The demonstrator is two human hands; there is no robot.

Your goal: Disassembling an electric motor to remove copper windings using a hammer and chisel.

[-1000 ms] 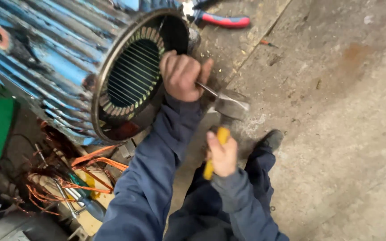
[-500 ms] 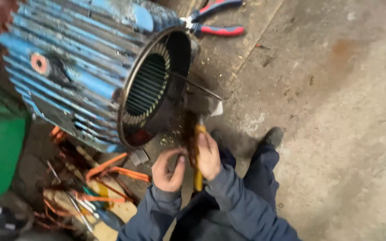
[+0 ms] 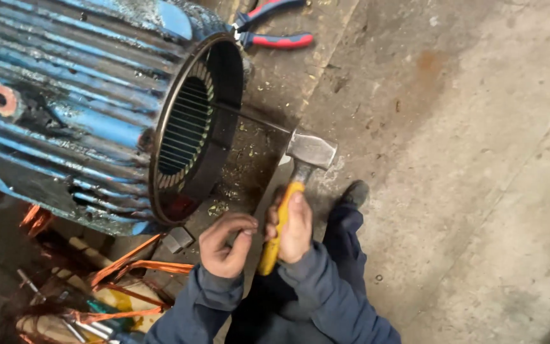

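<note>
A big blue ribbed motor housing (image 3: 77,108) lies on its side, its open end showing the slotted stator core (image 3: 186,130). A thin metal rod (image 3: 253,119) sticks out of the stator towards the steel head of a hammer (image 3: 310,151). My right hand (image 3: 294,226) grips the hammer's yellow handle, with the head touching the rod's outer end. My left hand (image 3: 224,245) hangs loosely curled just left of the handle, below the housing, holding nothing.
Red-and-blue pliers (image 3: 275,25) lie on the concrete floor (image 3: 453,159) beyond the motor. Tangled copper wire (image 3: 122,280) is piled at the lower left. My dark shoe (image 3: 356,191) rests right of the hammer. A small grey block (image 3: 177,239) sits below the housing.
My left hand let go of the rod at the stator rim and dropped below the housing. The hammer swung up, its head now against the rod's end.
</note>
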